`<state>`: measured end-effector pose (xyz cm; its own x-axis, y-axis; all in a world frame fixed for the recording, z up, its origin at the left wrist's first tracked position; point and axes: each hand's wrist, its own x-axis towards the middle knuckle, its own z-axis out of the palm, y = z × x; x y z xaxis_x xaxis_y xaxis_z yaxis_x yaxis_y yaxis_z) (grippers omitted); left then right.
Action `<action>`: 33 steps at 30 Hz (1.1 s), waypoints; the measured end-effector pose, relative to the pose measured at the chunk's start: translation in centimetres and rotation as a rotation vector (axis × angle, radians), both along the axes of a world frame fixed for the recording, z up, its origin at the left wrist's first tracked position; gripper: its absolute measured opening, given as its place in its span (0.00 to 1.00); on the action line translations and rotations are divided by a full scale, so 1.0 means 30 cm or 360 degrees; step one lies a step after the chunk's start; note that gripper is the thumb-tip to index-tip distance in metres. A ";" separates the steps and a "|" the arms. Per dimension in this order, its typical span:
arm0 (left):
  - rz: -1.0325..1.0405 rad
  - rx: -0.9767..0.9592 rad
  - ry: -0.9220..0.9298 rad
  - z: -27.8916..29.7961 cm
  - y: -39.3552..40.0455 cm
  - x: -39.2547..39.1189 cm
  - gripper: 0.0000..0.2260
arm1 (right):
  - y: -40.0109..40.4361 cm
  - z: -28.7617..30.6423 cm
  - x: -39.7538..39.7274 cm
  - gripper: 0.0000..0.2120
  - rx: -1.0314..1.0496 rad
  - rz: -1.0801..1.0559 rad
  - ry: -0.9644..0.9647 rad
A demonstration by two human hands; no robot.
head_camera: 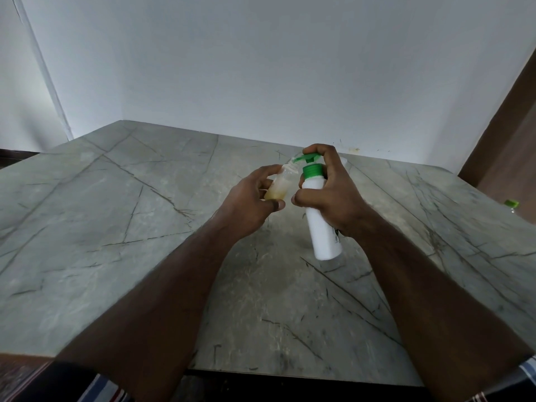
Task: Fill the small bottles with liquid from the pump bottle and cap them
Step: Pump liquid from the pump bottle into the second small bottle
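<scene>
Overhead, both hands meet above the middle of a grey stone table (pixel 116 227) veined with dark cracks. The right hand (pixel 330 195) is wrapped round the white pump bottle (pixel 322 230), fingers curled about its upper body and one finger lying on the green pump head (pixel 309 158); the bottle is lifted off the surface and tilted, its base toward the near edge. The nozzle points left, toward the mouth of the small bottle (pixel 280 187), a clear one holding some yellowish liquid in its lower part. The left hand (pixel 252 198) grips that small bottle, fingers curled round it and thumb near its bottom, and holds it in the air just beside the pump bottle, tilted.

Behind the right hand a white object (pixel 343 161) peeks out, too hidden to identify. At the far right edge of the table a green-capped item (pixel 511 203) shows, cut off by the frame. The table's far corner sits against plain pale walls (pixel 261 68), and a brown wooden panel (pixel 504 134) rises on the right. Striped cloth (pixel 104 390) shows below the near edge.
</scene>
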<state>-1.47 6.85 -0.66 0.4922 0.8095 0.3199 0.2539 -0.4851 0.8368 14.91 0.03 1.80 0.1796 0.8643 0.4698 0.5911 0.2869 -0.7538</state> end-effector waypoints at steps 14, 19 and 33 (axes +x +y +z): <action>0.0018 -0.0010 0.0016 -0.006 0.006 0.005 0.31 | -0.007 0.007 -0.007 0.38 -0.0028 0.0007 -0.0005; 0.0010 -0.0030 -0.0012 -0.009 0.008 0.004 0.31 | -0.006 0.003 -0.008 0.38 -0.0013 0.0000 0.0024; -0.0002 -0.0025 -0.0024 -0.012 0.010 0.004 0.31 | -0.005 -0.001 -0.005 0.38 -0.0015 -0.0007 0.0023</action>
